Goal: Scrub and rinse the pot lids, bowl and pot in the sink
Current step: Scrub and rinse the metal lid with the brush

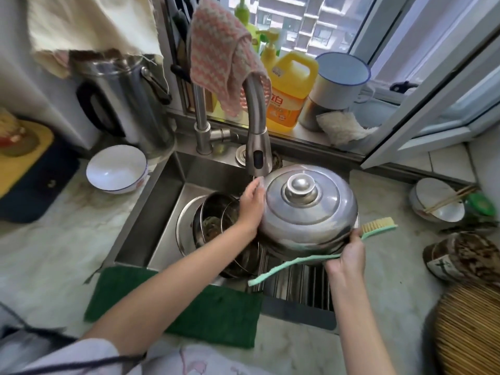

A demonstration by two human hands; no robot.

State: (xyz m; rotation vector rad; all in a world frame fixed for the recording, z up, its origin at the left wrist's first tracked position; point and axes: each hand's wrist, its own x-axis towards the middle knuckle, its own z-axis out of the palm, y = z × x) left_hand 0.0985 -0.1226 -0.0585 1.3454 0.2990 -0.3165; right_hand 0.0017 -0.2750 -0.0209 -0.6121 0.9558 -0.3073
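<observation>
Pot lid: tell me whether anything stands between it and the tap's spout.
Only the left hand, gripping the rim of the lid directly below the spout; otherwise nothing visible does.

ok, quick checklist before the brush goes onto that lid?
1. Left hand holds pot lid at its left rim: ok.
2. Right hand free to scrub: not ok, it pins the green brush against the lid's near rim.
3. Lid edge under faucet head: ok.
4. Water running: cannot tell, blurred.
5. Room in sink: not ok, steel pots stacked below.
</observation>
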